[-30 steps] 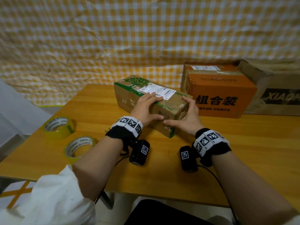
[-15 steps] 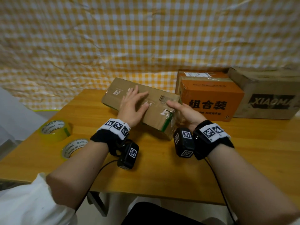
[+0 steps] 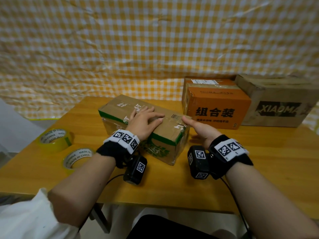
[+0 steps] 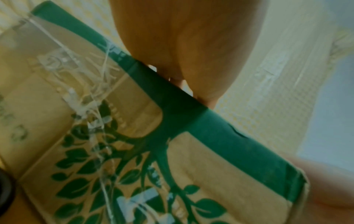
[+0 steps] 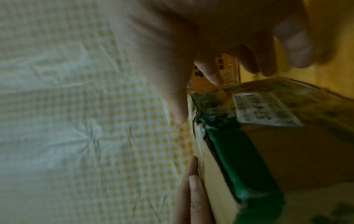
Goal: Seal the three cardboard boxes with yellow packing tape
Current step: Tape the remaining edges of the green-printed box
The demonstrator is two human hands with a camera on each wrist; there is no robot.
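My left hand (image 3: 144,122) lies flat on the box (image 3: 165,133) mid-frame, right hand (image 3: 198,129) open beside; tape rolls (image 3: 55,139) lower left untouched, probably no yellow tape applied yet.

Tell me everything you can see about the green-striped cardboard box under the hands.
The brown cardboard box with green edge stripes lies lengthwise on the wooden table, a plain face with a barcode upward. Its near side carries a green leaf print under wrinkled clear tape. The left hand rests flat on top; the right hand touches its right end. A white shipping label shows on that end.
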